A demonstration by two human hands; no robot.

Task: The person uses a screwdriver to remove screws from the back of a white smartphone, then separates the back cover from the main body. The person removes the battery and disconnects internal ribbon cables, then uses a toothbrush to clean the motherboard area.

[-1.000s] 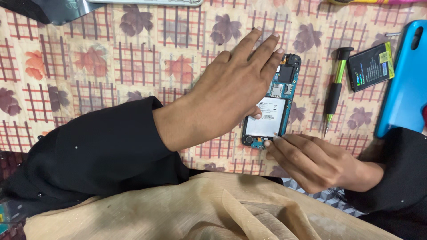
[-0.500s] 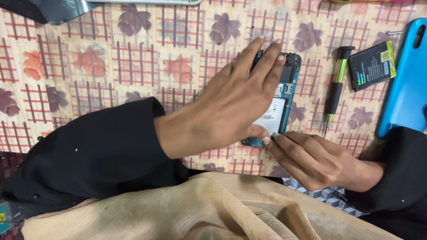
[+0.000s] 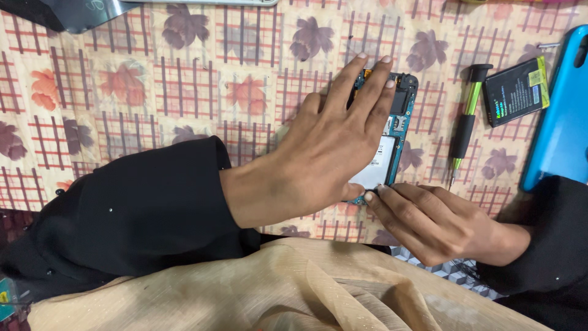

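An opened phone with its back off lies on a flower-patterned cloth, showing a teal frame and a white battery bay. My left hand lies flat over the phone's left side, fingers stretched to its top end and thumb at its near end. My right hand touches the phone's near end with its fingertips, right next to the left thumb. Both arms wear black sleeves.
A green-and-black screwdriver lies just right of the phone. Farther right are a loose black battery and a blue phone cover. A dark panel lies at the top left. Beige fabric covers my lap.
My left hand has slid right and upward, covering more of the phone, its fingers now reaching the top end. My right hand stays at the phone's near end.
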